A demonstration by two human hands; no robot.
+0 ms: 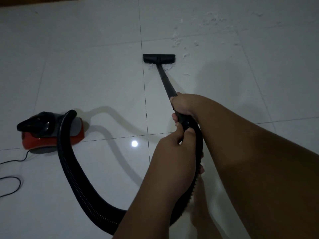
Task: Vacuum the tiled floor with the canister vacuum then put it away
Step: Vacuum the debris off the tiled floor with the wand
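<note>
A red and black canister vacuum (51, 131) sits on the white tiled floor (86, 75) at the left. Its ribbed black hose (72, 169) loops down and round to the black wand (165, 81). The wand ends in a flat black floor head (159, 58) resting on the tiles, with white debris right behind it. My right hand (183, 104) grips the wand's upper end. Just below it, my left hand (174, 150) grips the hose where it joins the wand. White scraps (177, 38) lie scattered beyond the head, to its upper right.
A thin black power cord (12, 178) trails over the tiles at the left edge, behind the canister. A strip of brown wood (34, 1) runs along the top left. My bare feet (202, 213) show dimly below my arms.
</note>
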